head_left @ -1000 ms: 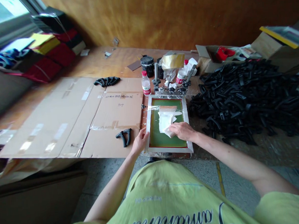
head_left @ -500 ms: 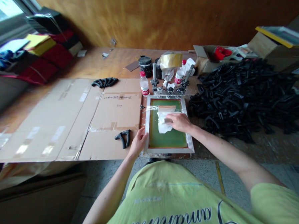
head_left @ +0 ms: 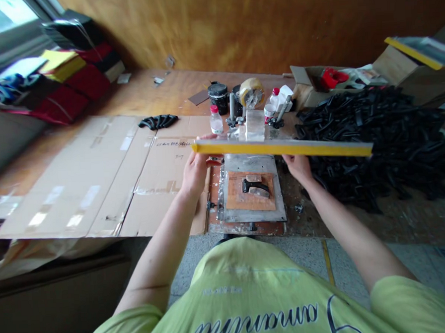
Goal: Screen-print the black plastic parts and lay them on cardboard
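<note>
A screen-printing frame (head_left: 281, 147) is tilted up on its hinge, so I see it edge-on as a long yellow bar. My left hand (head_left: 195, 170) grips its left end, thumb over the top edge. My right hand (head_left: 300, 168) reaches up under the frame's right part, with its fingers hidden behind it. Below the frame lies a metal base plate (head_left: 253, 214) carrying a brown jig (head_left: 239, 198). One black plastic part (head_left: 255, 186) sits in the jig. The white cloth is out of sight.
A big pile of black plastic parts (head_left: 378, 143) fills the right side. Flattened cardboard (head_left: 96, 178) covers the left, with a few black parts (head_left: 158, 121) on it. Behind the press stand a water bottle (head_left: 215, 121), an ink tin (head_left: 218, 94) and a tape roll (head_left: 251, 92).
My right hand was wiping the flat green screen with a white cloth while my left held its edge. The frame has since swung up, uncovering the base plate and the black part.
</note>
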The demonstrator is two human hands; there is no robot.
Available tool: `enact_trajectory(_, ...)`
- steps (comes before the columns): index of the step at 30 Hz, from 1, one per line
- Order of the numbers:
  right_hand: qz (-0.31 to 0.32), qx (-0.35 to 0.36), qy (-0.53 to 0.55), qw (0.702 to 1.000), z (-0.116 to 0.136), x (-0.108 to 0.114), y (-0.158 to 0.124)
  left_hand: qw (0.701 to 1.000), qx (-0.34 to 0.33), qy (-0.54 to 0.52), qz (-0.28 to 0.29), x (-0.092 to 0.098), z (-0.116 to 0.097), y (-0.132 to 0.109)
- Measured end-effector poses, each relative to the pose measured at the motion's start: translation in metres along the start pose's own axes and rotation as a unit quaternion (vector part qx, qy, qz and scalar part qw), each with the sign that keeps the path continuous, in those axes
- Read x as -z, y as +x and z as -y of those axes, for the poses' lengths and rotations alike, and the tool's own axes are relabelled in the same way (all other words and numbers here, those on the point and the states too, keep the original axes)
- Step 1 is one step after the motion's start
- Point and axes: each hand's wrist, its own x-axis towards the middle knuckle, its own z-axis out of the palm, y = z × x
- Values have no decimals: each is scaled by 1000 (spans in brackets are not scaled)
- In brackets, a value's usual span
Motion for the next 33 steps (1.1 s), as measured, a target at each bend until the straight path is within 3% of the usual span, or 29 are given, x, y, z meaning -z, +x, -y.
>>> enact_trajectory(3, 67, 39, -20, 997, 17, -43, -44, 999, -19, -28, -15, -12, -6, 21)
enact_trajectory(5, 112, 63, -59, 990, 33, -60, -62, 998, -9, -46, -52, -18, 4, 14)
enact_trajectory(6, 126, 55, -78, 987, 42, -64, -67, 997, 18, -51, -57, -21, 13, 3)
enact_trajectory(8, 133, 1, -96, 986, 59, -66, -72, 989, 140, -47, -5, -27, 37, -31)
enact_trajectory(10, 121, -40, -85, 988, 80, -64, -79, 940, 323, -37, 105, -34, 63, -71)
enact_trajectory(11, 113, -39, -74, 990, 92, -64, -85, 915, 380, -47, 126, -38, 75, -89)
enact_trajectory(13, 118, 30, -40, 992, 114, -66, -99, 893, 425, -97, 109, -43, 93, -115)
enact_trajectory(15, 142, 139, -1, 980, 123, -66, -110, 896, 419, -140, 38, -39, 103, -124)
enact_trajectory(17, 138, 191, 17, 972, 107, -59, -110, 907, 401, -125, -28, -18, 109, -122)
enact_trajectory(18, 116, 176, 9, 978, 87, -52, -106, 914, 390, -94, -58, -1, 112, -119)
enact_trajectory(20, 40, 71, -37, 996, 30, -34, -94, 925, 363, -4, -114, 46, 121, -115)
enact_trajectory(23, -73, -126, -117, 982, -67, -7, -80, 889, 383, 157, -195, 121, 141, -117)
enact_trajectory(26, -88, -204, -126, 967, -130, 9, -83, 825, 447, 301, -169, 168, 161, -124)
enact_trajectory(29, -69, -228, -117, 964, -148, 14, -91, 775, 455, 430, -85, 180, 169, -123)
enact_trajectory(33, -32, -226, -119, 966, -120, 13, -91, 755, 422, 501, 9, 182, 159, -99)
